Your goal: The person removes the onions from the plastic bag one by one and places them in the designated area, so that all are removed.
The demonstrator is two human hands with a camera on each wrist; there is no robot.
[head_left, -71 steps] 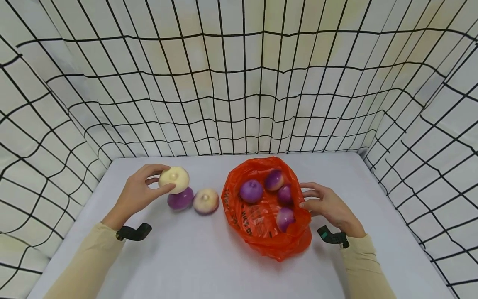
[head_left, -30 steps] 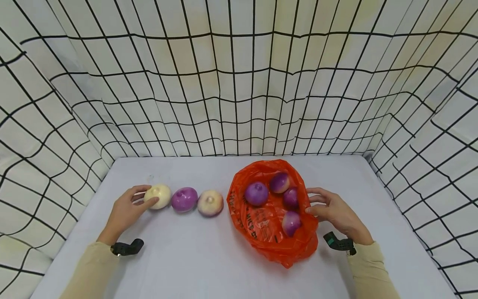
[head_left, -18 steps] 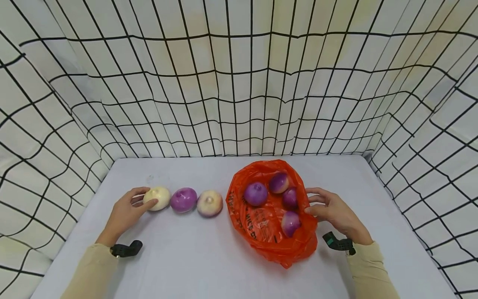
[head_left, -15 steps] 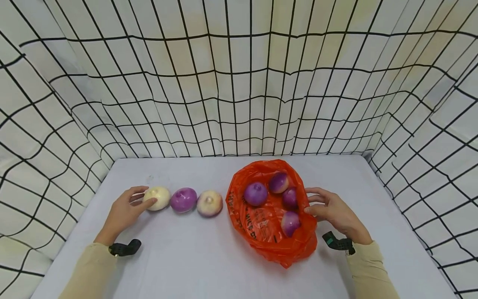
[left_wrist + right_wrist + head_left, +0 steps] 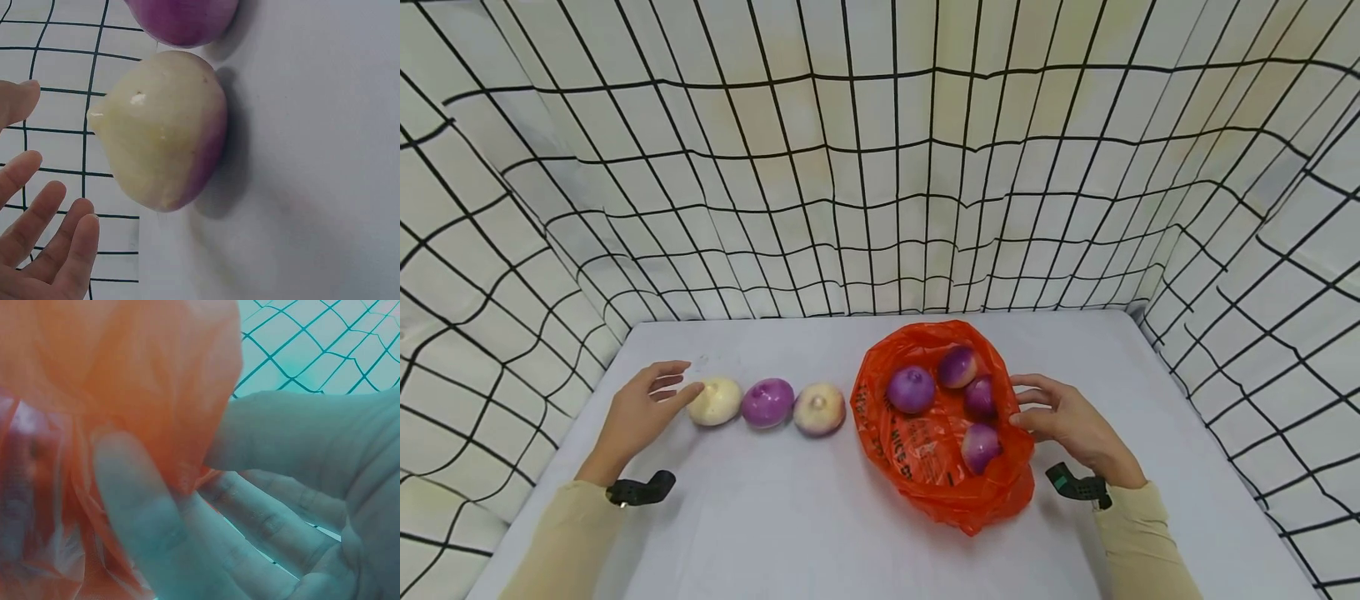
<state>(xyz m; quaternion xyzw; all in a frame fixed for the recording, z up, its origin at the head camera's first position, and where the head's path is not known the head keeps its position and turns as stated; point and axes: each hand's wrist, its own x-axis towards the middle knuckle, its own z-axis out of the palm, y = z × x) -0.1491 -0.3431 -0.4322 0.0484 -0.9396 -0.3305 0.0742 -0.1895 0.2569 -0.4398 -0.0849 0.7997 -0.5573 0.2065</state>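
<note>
On the white table a pale onion [image 5: 715, 402], a purple onion [image 5: 767, 403] and a cream-coloured onion [image 5: 818, 409] form a row. My left hand [image 5: 638, 414] is just left of the pale onion, fingers spread and holding nothing; the left wrist view shows a gap between that hand [image 5: 53, 244] and the onion [image 5: 162, 131], whose underside is purple. Right of the row stands an open red plastic bag [image 5: 966, 504] with several purple onions [image 5: 912, 389] inside. My right hand [image 5: 1067, 423] pinches the bag's right rim between thumb and fingers, close up in the right wrist view.
White walls with a black grid net [image 5: 880, 175] enclose the table [image 5: 760, 517] at the back and both sides. The bag takes up the right-centre of the table, its front edge sagging onto the surface.
My left hand set the pale onion down at the left end of the row, then let go and drew back leftward. The right hand stayed at the bag's rim.
</note>
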